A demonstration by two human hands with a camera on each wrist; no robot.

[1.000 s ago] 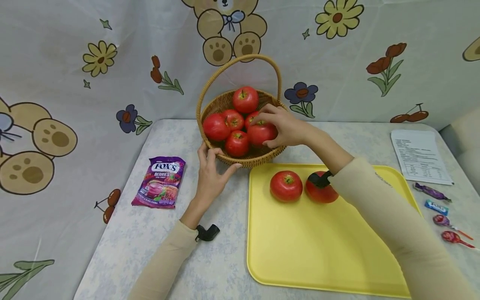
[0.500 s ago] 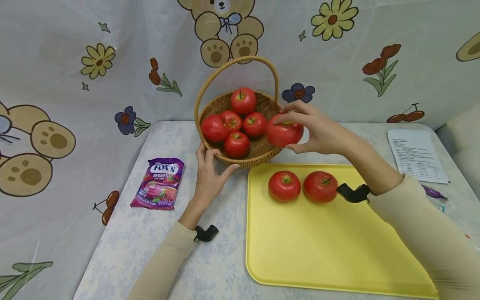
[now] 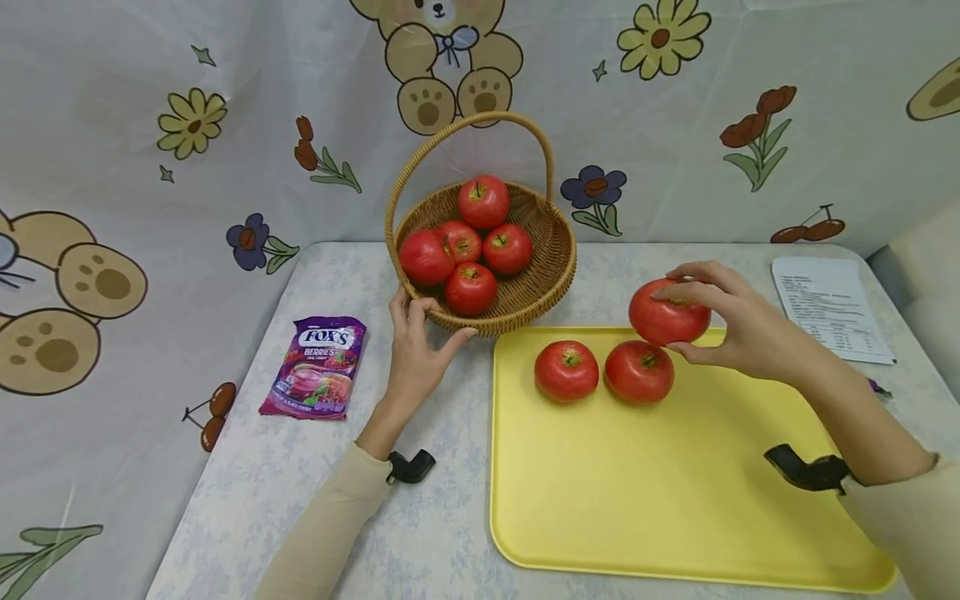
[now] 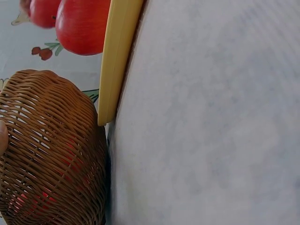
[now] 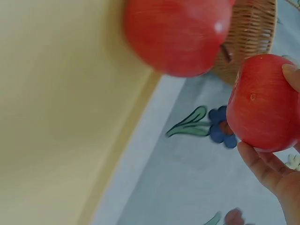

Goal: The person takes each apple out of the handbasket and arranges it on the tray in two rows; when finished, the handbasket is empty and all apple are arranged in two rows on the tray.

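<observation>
My right hand (image 3: 738, 325) grips a red apple (image 3: 666, 315) between thumb and fingers, above the far part of the yellow tray (image 3: 675, 500). In the right wrist view the held apple (image 5: 262, 103) shows close up at the right. Two more apples, one on the left (image 3: 567, 372) and one on the right (image 3: 640, 372), sit side by side on the tray below it. My left hand (image 3: 416, 358) holds the front left rim of the wicker basket (image 3: 536, 308), thumb against its outside. Several apples (image 3: 470, 288) lie in the basket, mostly towards its left.
A purple FOX'S candy bag (image 3: 318, 367) lies left of the basket. At the far right is a printed sheet (image 3: 828, 308), with a purple-wrapped candy (image 3: 879, 388) partly hidden by my right arm. A patterned cloth (image 3: 300, 83) hangs behind the table.
My right hand has lifted an apple out of the basket's right side and carried it rightward over the tray. The left hand has stayed at the basket rim.
</observation>
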